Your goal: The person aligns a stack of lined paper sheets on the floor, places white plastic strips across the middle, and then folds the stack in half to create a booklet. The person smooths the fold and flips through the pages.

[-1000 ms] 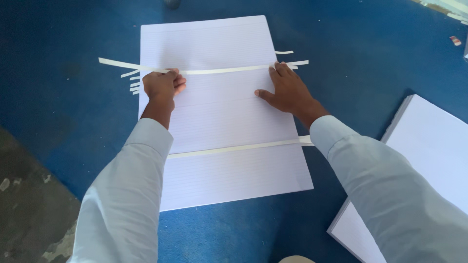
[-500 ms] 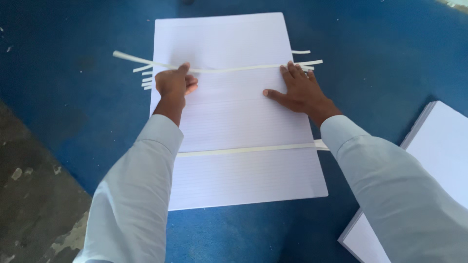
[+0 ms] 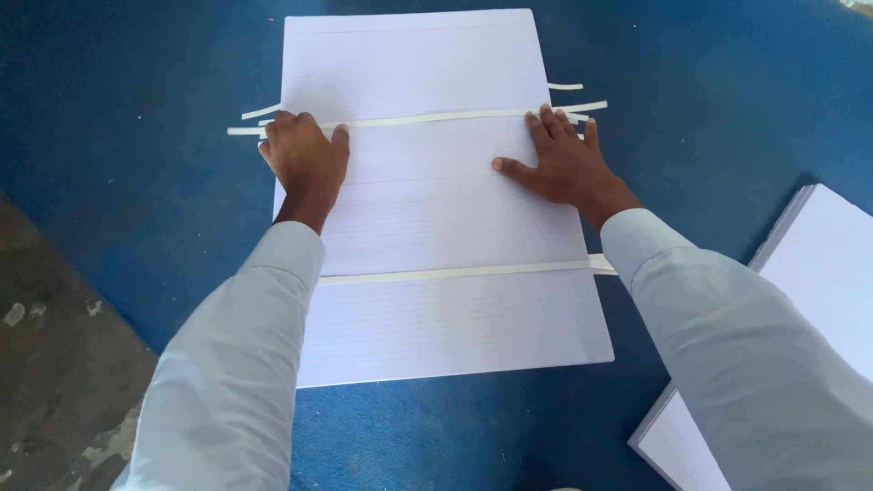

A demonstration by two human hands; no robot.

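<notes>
Blue carpeted floor (image 3: pixel 109 109), matte, slightly fuzzy. Tall stack of white lined paper (image 3: pixel 436 209) lies flat at centre, long axis running away from person. Second white stack (image 3: pixel 818 300) at right edge, apart. Thin white strap (image 3: pixel 436 118) crosses far part of stack; nearer strap (image 3: pixel 455 272) crosses near part. Left hand (image 3: pixel 305 159) curled, fingertips on far strap's left end. Right hand (image 3: pixel 564 164) spread flat on paper, fingertips touching same strap's right end. Both hands about equally near.

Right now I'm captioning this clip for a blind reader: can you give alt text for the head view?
Two hands press flat on a stack of lined white paper lying on a blue floor mat: the left hand and right hand sit by the upper white strap. A lower white strap crosses nearer; a second paper stack lies right.
</notes>
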